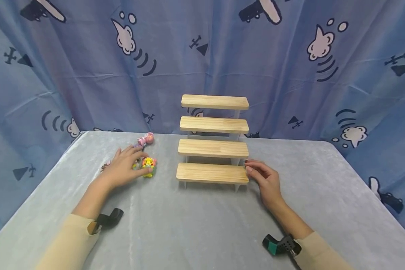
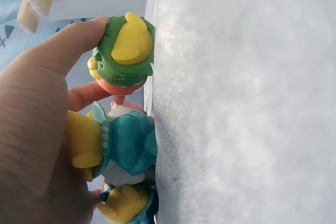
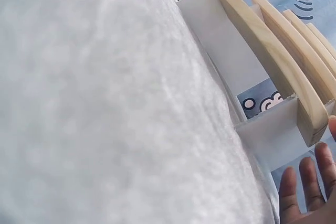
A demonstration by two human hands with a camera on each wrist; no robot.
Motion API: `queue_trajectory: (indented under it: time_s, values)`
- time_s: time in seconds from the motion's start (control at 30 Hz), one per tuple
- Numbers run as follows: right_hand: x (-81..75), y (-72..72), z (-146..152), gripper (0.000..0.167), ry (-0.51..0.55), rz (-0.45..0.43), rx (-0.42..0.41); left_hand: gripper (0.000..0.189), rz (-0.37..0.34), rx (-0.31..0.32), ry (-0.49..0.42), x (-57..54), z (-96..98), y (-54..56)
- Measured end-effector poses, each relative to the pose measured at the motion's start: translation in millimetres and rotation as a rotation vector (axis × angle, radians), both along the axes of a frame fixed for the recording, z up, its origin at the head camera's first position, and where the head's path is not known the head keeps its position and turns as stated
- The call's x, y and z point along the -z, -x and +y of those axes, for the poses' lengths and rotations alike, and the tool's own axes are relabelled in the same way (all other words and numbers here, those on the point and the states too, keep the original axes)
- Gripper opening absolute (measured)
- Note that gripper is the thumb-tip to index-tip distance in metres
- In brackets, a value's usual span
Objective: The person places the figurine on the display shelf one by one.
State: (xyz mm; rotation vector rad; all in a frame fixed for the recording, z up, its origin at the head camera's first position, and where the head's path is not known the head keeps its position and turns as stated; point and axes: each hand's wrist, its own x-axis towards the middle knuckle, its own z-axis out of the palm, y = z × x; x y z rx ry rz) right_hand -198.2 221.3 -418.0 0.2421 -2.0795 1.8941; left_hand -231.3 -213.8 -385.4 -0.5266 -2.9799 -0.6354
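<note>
Left grip [image 1: 122,169] pinches toy figurine [image 1: 149,165] (likely light, stiff), best held by sides. Right grip [image 1: 267,184] relaxed beside stepped wooden riser [image 1: 212,173].

Left fingers [image 2: 83,96] pinching; right fingers [image 3: 311,182] loosely extended.

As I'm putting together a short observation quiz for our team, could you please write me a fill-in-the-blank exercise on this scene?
1. The stand has ____ wooden boards.
2. The right hand is at the ____ end of the lowest board in the head view.
3. In the left wrist view, the toy figure between the left hand's thumb and finger is mainly ____, with a raised yellow part.
4. In the head view, that figure is to the ____ of the stand.

Missing words: four; right; green; left.
</note>
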Motion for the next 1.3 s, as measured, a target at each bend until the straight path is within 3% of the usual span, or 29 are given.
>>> queue_trajectory:
  time_s: [0.17, 0.37, 0.43, 0.67, 0.9, 1.3]
  values:
    - [0.7, 1.8, 1, 0.021, -0.088, -0.049, -0.006, 0.047, 0.015, 0.023, -0.042, 0.5, -2.0, 0.5]
    - [-1.0, 4.8, 2, 0.022, -0.136, -0.074, -0.033, 0.052, -0.005, 0.015, -0.083, -2.8, -2.8, -1.6]
    - [-1.1, 6.6, 1, 0.022, -0.145, -0.073, -0.060, 0.055, 0.002, 0.016, -0.082, -3.6, -4.1, -3.8]
    - [2.1, 6.7, 4, 0.024, -0.205, -0.094, -0.166, 0.064, 0.055, 0.108, -0.060, 0.7, -8.6, -11.1]
    - [3.1, 3.1, 8, 0.029, -0.207, -0.100, -0.256, 0.056, 0.056, 0.102, -0.035, -6.1, -3.5, -14.1]
    - [-2.6, 2.9, 17, 0.031, -0.223, -0.136, -0.244, 0.053, 0.018, 0.110, -0.067, -6.7, 6.8, -7.9]
